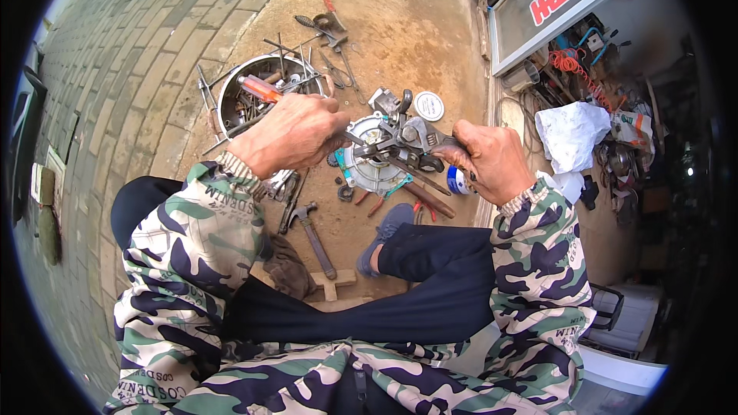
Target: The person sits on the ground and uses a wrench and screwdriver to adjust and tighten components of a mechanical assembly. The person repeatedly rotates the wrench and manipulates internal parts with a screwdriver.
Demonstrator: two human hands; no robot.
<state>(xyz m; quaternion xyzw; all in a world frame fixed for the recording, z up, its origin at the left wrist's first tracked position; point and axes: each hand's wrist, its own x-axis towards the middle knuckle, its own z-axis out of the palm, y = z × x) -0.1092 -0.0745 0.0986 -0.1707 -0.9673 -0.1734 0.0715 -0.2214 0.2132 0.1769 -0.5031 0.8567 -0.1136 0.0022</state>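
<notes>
My right hand (496,157) is closed round the handle of an adjustable wrench (419,135). The wrench's head points left, at a dark metal part (392,138) held up over the engine casing. My left hand (296,132) is closed, its fingertips pinched at the left end of that metalwork; what exactly they grip is hidden. Below both hands a round silver engine casing (378,177) with teal gasket edges lies on the ground. A hammer (313,240) lies nearer to me, between my legs.
A round metal pan (223,107) full of tools stands at the left, with a red-handled screwdriver (260,88) on top. A white round lid (429,106) and a blue-and-white tin (457,180) lie at the right. A glass door (569,11) and a white bag (573,134) are beyond.
</notes>
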